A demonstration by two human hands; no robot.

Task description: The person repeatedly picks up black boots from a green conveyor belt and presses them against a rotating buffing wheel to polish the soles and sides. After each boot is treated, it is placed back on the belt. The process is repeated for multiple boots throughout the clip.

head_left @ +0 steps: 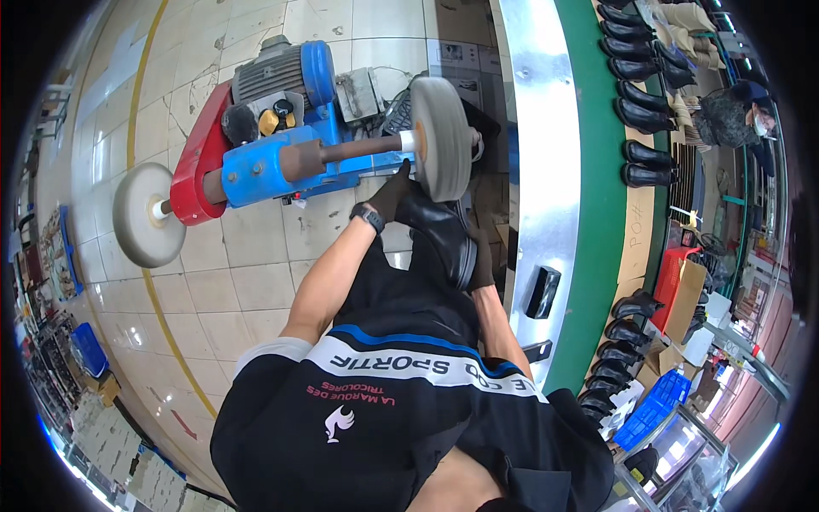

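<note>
A shiny black leather shoe (437, 229) is held up against the lower rim of a grey buffing wheel (445, 141). My left hand (392, 194), in a dark glove, closes on the shoe's left end near the wheel. On the other side, my right hand (484, 258), also gloved, grips the shoe along its sole. Parts of the fingers of both hands are hidden by the shoe. The wheel sits on the shaft of a blue polishing machine (264, 171) and looks blurred, as if turning.
A second buffing wheel (147, 213) stands at the machine's left end, beside the red belt guard (198, 158). To my right runs a metal ledge (546, 162) with a black block (543, 292) on it. Black shoes (641, 115) line the green bench (595, 213). Another person (729, 115) is beyond.
</note>
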